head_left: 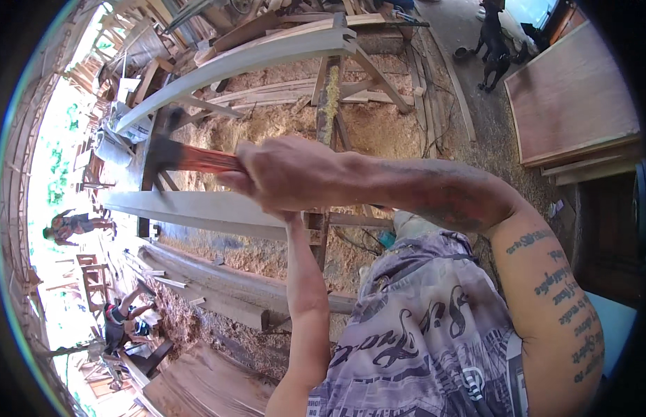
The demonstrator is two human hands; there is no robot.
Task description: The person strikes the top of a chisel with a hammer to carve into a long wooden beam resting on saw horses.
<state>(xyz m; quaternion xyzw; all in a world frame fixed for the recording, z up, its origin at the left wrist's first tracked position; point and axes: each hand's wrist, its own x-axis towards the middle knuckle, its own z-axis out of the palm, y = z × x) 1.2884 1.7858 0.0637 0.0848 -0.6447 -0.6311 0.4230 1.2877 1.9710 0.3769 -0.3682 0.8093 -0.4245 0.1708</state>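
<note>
My right hand (288, 170) is closed round the orange-red handle (208, 160) of a hammer. Its dark head (163, 151) points left and is smeared by motion. My left forearm (307, 285) rises from the lower edge, and the left hand behind it is hidden by my right hand, so its fingers do not show. Below the hammer, a long pale wooden beam (211, 210) lies across a timber support (319, 240). Farther off, a second, slightly curved pale beam (253, 59) with a notched right end rests on a trestle (328, 97).
Sawdust and shavings (274, 132) cover the floor between the beams. Planks (295, 90) lie at the back. Wide boards (573, 97) stand at the right, and a black dog (495, 52) is beyond them. Two people are at the left, one near a darker timber (218, 281).
</note>
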